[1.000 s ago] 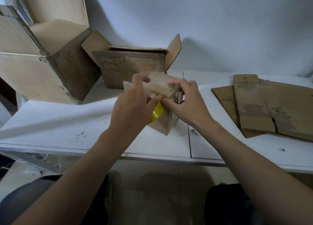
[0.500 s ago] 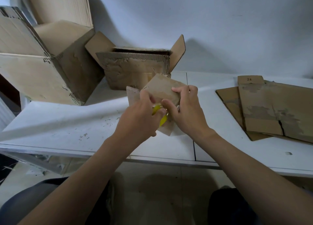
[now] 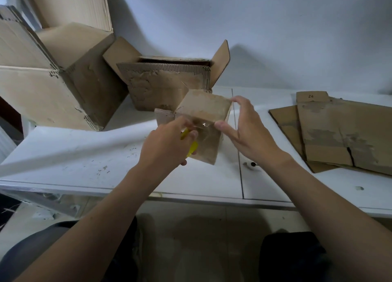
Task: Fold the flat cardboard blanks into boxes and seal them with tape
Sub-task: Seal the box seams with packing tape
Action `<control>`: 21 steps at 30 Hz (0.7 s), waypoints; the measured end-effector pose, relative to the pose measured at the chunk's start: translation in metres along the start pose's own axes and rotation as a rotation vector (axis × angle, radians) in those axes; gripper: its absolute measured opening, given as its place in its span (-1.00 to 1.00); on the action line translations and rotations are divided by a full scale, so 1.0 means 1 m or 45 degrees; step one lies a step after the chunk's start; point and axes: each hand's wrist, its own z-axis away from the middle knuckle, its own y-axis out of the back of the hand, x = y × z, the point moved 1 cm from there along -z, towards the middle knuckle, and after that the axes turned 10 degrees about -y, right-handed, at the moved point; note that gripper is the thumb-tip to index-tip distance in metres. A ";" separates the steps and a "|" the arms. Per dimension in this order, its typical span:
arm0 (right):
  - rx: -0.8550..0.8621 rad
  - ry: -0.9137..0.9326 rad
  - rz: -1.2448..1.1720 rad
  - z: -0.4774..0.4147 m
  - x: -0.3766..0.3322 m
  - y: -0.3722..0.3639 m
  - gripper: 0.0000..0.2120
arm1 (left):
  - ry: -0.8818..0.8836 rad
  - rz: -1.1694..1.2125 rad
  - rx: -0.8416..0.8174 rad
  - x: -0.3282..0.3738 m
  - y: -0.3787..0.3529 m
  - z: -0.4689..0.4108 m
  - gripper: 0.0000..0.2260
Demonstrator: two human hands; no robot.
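On the white table, far left: large open corrugated cardboard box, tipped on its side. Behind centre: medium open brown cardboard box, flaps up. Right: flat brown cardboard blanks, overlapping. Centre front: small folded brown cardboard box, tilted, between both hands. Right hand spread across its top, thumb pressing the clear tape strip. Left hand curled round a yellow tape roll against the box's near face.

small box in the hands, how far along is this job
Formed, flaps open: the large box and the medium box behind. In hand: the small box is folded; the left hand grips a yellow tape roll, clear tape stretched across the box, right hand steadying. To do: the flat blanks on the right.
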 end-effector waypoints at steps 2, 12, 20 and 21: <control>0.003 -0.082 0.070 0.003 0.013 0.014 -0.18 | -0.001 0.010 0.020 0.000 -0.002 -0.002 -0.90; -0.424 -0.456 0.691 0.017 0.098 0.004 -0.69 | 0.038 0.082 -0.024 0.002 -0.005 -0.007 -0.91; -0.098 -0.127 0.473 0.019 0.063 0.019 -0.71 | 0.079 0.202 -0.013 -0.001 -0.004 -0.009 -0.86; 0.048 -0.055 0.238 0.019 0.050 0.023 -0.73 | 0.075 0.202 -0.014 -0.001 -0.003 -0.009 -0.85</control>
